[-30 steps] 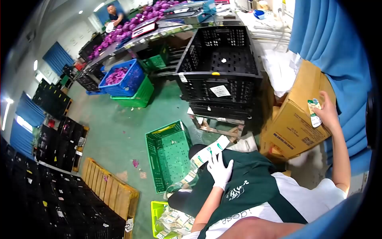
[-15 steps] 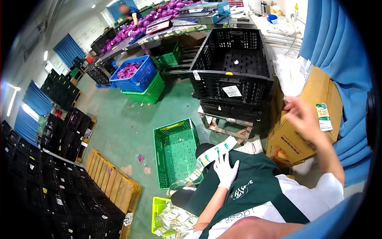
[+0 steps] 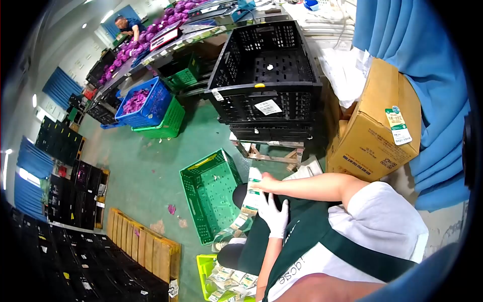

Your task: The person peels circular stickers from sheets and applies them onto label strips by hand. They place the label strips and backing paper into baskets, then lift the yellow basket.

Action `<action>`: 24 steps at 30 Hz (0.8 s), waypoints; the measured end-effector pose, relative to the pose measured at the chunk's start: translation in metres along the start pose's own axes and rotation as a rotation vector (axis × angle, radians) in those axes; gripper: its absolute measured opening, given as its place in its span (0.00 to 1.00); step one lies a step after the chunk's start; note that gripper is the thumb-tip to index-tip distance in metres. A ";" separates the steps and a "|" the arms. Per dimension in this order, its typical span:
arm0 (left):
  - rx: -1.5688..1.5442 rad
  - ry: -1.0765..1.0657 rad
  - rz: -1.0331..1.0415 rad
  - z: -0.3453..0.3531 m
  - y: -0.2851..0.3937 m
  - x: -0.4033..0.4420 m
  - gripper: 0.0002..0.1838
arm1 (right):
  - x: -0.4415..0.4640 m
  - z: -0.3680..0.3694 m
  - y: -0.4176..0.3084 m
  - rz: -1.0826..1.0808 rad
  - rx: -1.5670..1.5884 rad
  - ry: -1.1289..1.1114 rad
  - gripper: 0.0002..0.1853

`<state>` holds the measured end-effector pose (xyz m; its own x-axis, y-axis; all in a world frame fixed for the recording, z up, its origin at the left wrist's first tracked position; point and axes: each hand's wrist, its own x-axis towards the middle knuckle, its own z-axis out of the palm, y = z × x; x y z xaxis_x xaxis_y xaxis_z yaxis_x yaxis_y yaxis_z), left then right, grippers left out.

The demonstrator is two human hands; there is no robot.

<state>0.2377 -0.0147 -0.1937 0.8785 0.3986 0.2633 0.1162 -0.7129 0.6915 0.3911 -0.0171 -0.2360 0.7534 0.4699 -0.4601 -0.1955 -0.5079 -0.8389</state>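
A strip of white and green printed labels [image 3: 250, 200] runs over my knee and trails down toward the floor beside the green crate [image 3: 187, 201]. My right hand [image 3: 265, 183], bare, is closed at the strip's upper end, its fingertips partly hidden. Just below it, my left hand [image 3: 274, 217] in a white glove rests over my dark green apron [image 3: 307, 236], fingers spread and touching the strip's edge. Beside my leg, a yellow-green crate [image 3: 202, 267] holds many small labelled packets [image 3: 229, 279].
Stacked black crates [image 3: 266, 98] stand on a wooden stand ahead. A cardboard carton [image 3: 375, 131] with one label stuck on it is at the right. Left are a wooden pallet [image 3: 143, 241] and black crate stacks [image 3: 75, 256]. Another person [image 3: 132, 27] stands by purple-bagged produce.
My right hand has come down from beside the carton to the upper end of the label strip. My left hand stays near the strip. The view has shifted.
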 end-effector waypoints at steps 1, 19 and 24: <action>-0.195 0.036 0.008 -0.006 -0.003 0.004 0.33 | -0.009 -0.004 -0.023 -0.066 -0.047 -0.029 0.32; -0.692 -0.078 -0.372 -0.180 -0.086 0.030 0.12 | -0.053 -0.133 -0.420 -1.283 0.550 -0.247 0.11; -0.703 -0.116 -0.386 -0.196 -0.081 0.021 0.09 | -0.044 -0.211 -0.452 -1.229 0.464 0.198 0.15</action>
<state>0.1553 0.1649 -0.1125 0.8829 0.4526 -0.1251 0.1364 0.0077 0.9906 0.5790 0.0395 0.2245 0.6638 0.3103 0.6805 0.5091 0.4791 -0.7150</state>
